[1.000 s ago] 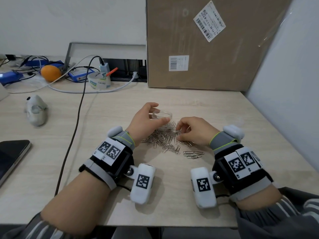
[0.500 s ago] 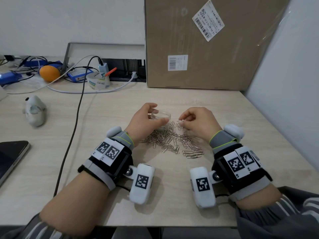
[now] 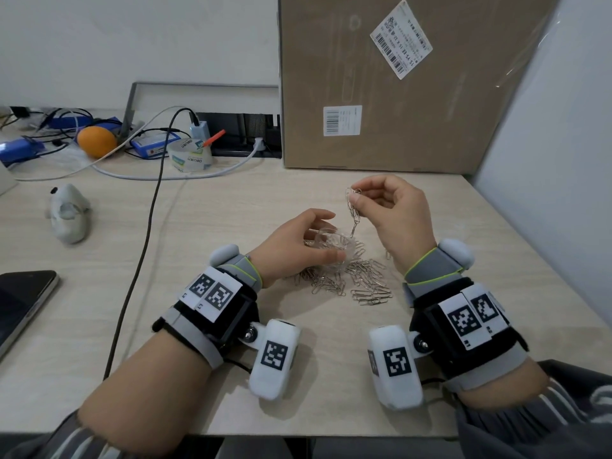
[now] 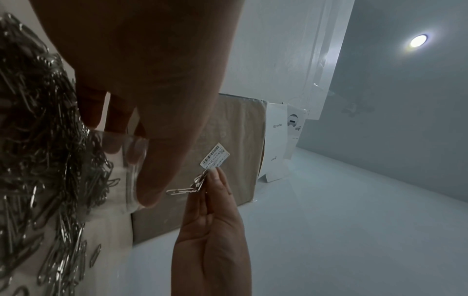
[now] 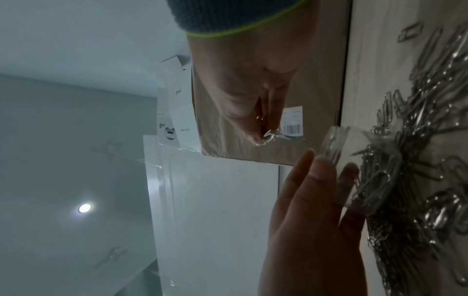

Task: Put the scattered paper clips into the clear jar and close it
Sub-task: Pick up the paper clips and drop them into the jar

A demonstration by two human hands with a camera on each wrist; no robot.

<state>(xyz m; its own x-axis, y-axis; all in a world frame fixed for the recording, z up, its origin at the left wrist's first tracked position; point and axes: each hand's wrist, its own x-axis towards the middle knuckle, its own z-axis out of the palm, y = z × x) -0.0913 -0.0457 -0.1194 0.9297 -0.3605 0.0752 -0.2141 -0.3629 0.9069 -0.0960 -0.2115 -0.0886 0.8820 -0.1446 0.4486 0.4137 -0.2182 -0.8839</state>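
Since a second ago the right hand (image 3: pixel 394 213) has risen, pinching linked clips (image 3: pixel 353 210) above the jar (image 3: pixel 331 250), which the left hand (image 3: pixel 294 246) grips. Most clips lie on the table (image 3: pixel 231 207); jar not yet closed.

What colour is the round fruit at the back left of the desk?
Orange; the fruit shows best in the head view.

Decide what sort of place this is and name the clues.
Probably an office desk or workroom: a wooden desk carries charging cables, a tape roll, a labelled cardboard box and scattered paper clips.
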